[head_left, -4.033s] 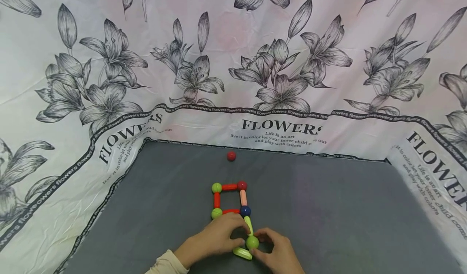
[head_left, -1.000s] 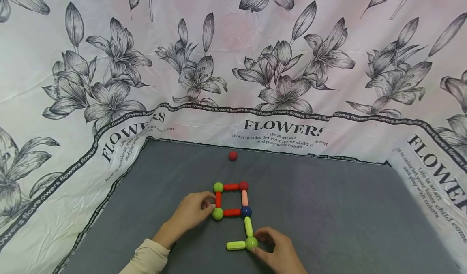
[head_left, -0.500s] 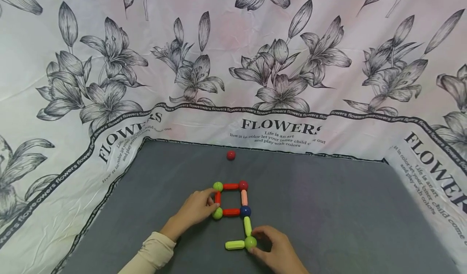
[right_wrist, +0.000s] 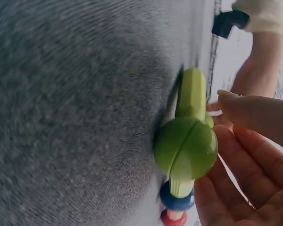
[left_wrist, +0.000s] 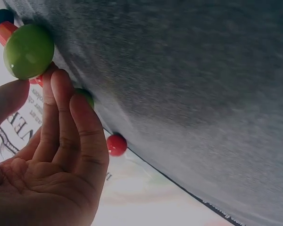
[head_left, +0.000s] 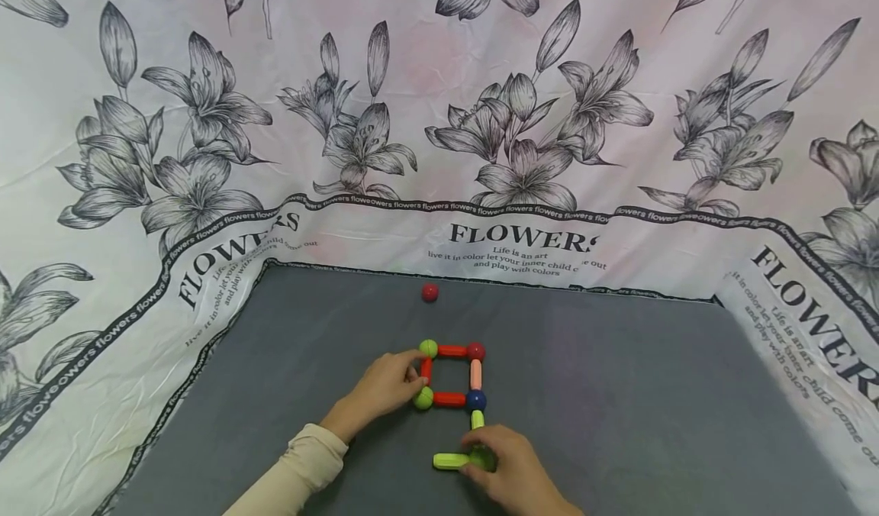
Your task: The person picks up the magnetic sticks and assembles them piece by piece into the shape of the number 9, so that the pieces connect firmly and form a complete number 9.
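Magnetic rods and balls form a square with a tail on the grey table. My left hand [head_left: 387, 386] is at the square's left side, holding the left red rod [head_left: 427, 371] between the upper green ball [head_left: 429, 347] and lower green ball [head_left: 423, 398]. In the left wrist view the thumb tip meets a green ball [left_wrist: 29, 52]. A red ball [head_left: 476, 351], pink rod [head_left: 476, 375] and blue ball [head_left: 476, 401] make the right side. Below, my right hand [head_left: 511, 466] grips the large green ball [right_wrist: 186, 148], mostly covered in the head view. A yellow-green rod [head_left: 450, 462] points left from it.
A loose red ball [head_left: 429, 292] lies near the table's back edge. Flower-printed white cloth [head_left: 439, 119] rises behind and along both sides of the grey table surface [head_left: 618, 394].
My left hand came away from the tail and went to the square's left side. The square has shifted right. The tail rod swung out to the left, and my right hand now covers the ball.
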